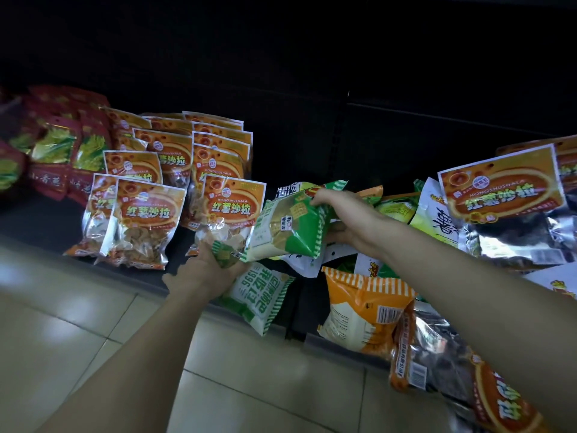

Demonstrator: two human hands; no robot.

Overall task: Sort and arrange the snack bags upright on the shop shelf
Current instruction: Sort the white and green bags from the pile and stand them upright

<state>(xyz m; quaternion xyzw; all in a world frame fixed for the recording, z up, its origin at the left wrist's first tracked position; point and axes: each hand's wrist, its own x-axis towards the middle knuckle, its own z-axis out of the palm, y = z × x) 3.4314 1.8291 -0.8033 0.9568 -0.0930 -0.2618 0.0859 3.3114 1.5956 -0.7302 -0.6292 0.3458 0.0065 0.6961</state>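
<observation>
The green snack bag (290, 226) hung tilted over the shelf's front edge, its long axis running from lower left up to the right. The right hand (346, 220) pinched its upper right end, fingers curled over the top seam; the left hand (209, 270) cupped a lower corner from beneath, nearer the upright orange bags (146, 220) standing just beside it. Loose packets (365, 310) lay jumbled on the dark shelf (46, 220) to the right, above a pale tiled floor (93, 314).

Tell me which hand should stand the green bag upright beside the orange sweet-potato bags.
Probably the right hand: its fingers grip the green bag by its upper edge. The left hand only supports the bag's lower corner from beneath, close to the upright orange bags.
</observation>
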